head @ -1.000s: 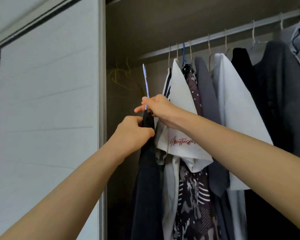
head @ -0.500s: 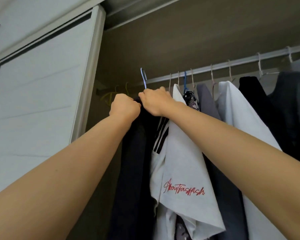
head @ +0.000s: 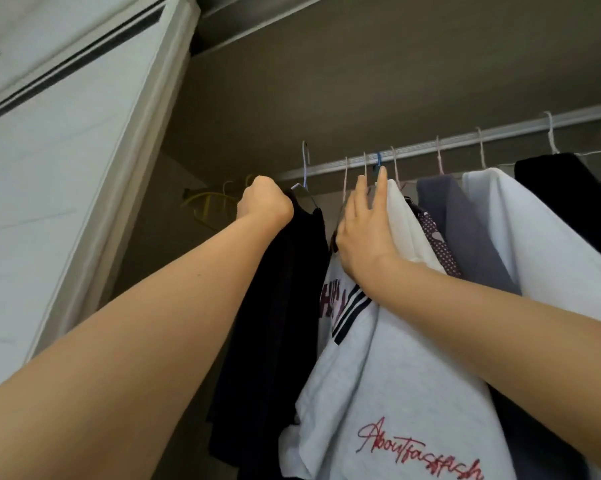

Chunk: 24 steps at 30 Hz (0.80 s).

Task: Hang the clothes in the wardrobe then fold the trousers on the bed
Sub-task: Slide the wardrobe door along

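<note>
A dark garment [head: 285, 306] hangs on a hanger whose pale blue hook [head: 305, 161] reaches up to the left end of the wardrobe rail [head: 465, 140]; whether it rests on the rail I cannot tell. My left hand [head: 266, 202] is a closed fist gripping the garment's left shoulder at the hanger. My right hand [head: 364, 230] lies flat with fingers spread against a white T-shirt [head: 406, 375] with red lettering, just right of the dark garment.
Several more garments hang to the right: a patterned one [head: 437, 244], a grey one [head: 465, 230], a white shirt [head: 534, 237], a black one [head: 569, 195]. Empty yellow hangers [head: 205, 202] sit at the rail's far left. The white sliding door [head: 67, 168] borders the opening on the left.
Both hands rose with the dark garment up to the rail. My right hand let go of the hanger, moved right and opened flat on the white T-shirt.
</note>
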Motion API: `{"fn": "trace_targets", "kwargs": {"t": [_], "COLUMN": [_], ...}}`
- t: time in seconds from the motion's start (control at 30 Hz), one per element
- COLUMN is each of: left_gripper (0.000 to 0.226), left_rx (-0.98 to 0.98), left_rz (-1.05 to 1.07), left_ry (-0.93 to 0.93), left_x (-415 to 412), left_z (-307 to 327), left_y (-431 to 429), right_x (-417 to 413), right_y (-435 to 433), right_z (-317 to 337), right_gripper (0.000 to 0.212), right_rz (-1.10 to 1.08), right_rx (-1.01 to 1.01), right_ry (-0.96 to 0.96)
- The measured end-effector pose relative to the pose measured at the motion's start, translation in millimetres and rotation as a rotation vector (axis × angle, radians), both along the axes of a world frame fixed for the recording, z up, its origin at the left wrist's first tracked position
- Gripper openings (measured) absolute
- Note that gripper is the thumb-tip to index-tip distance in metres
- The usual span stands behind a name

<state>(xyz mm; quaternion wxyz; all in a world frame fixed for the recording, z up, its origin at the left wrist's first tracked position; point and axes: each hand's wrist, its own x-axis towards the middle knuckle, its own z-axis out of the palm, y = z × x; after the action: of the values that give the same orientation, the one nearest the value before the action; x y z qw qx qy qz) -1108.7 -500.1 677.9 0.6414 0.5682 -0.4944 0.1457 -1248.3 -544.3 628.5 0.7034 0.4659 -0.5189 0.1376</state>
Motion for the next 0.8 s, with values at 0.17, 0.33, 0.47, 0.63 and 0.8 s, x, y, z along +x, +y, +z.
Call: {"fn": "trace_targets", "kwargs": {"t": [0.17, 0.33, 0.47, 0.63, 0.8], "left_gripper": [0.027, 0.022, 0.024, 0.021, 0.012], "left_rx": [-0.030, -0.048, -0.015, 0.116, 0.098], "left_rz": [0.045, 0.077, 0.115, 0.139, 0.099], "left_ry": [-0.039, -0.036, -0.083, -0.153, -0.166], "left_x": [-12, -13, -11, -12, -13], "left_z": [14, 18, 22, 11, -14], "left_y": [-27, -47, -50, -57, -62], "right_x": [-12, -23, -34, -34, -39], "right_y": [-12, -25, -33, -34, -36], "right_z": [-9, -12, -11, -12, -17], "right_gripper": [0.069, 0.071, 0.069, 0.066, 0.062], "right_rz": [-0.066, 0.087, 0.250, 0.378, 0.448], "right_rx": [-0.082, -0.111, -0.050, -0.013, 0.020], "right_ry": [-0.073, -0.104, -0.080, -0.114, -0.147]}}
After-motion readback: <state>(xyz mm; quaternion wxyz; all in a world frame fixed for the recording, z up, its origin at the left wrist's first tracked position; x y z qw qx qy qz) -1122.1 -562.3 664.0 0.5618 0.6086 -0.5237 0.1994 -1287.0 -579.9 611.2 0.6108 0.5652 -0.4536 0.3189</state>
